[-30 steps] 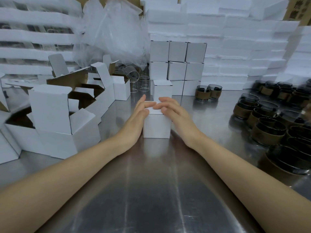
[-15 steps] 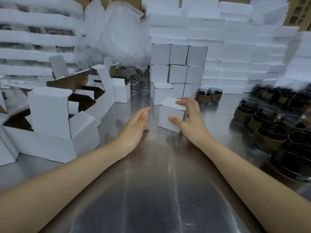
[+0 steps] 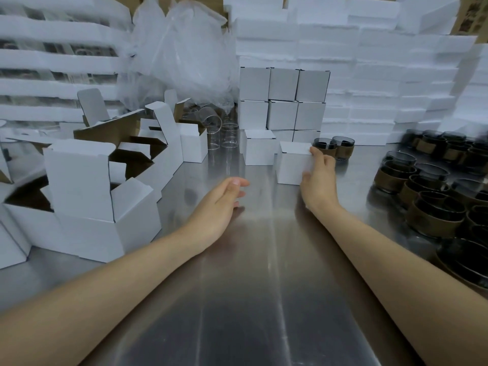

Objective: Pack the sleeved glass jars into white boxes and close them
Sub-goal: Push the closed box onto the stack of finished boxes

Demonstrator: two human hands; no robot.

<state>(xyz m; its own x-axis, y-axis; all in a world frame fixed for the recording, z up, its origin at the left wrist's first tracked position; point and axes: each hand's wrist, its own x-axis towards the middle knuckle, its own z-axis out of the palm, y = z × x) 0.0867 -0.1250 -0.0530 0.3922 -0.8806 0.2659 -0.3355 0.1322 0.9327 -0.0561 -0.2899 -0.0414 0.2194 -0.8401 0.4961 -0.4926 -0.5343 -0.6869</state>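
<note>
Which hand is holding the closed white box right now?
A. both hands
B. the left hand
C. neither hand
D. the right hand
D: the right hand grips the box by its right side, while the left hand hangs open and empty over the table.

Steel table (image 3: 237,299): bare and reflective down the middle.
Right hand (image 3: 318,180): grips the right side of a closed white box (image 3: 293,165), fingers on its top corner, thumb at the lower edge.
Left hand (image 3: 219,204): empty, fingers loosely extended, just above the table, apart from the box.
Second closed box (image 3: 260,150): just left of the held one.
Stacked closed boxes (image 3: 284,100): behind, three across.
Open empty boxes (image 3: 87,186): heaped at left.
Sleeved jars (image 3: 433,202): dark glass, brown sleeves, crowded at right; two sleeved jars (image 3: 334,147) just behind the right hand.
Clear glass jars (image 3: 221,130): beside the stack.
Plastic bag (image 3: 182,48): crumpled, at rear.
</note>
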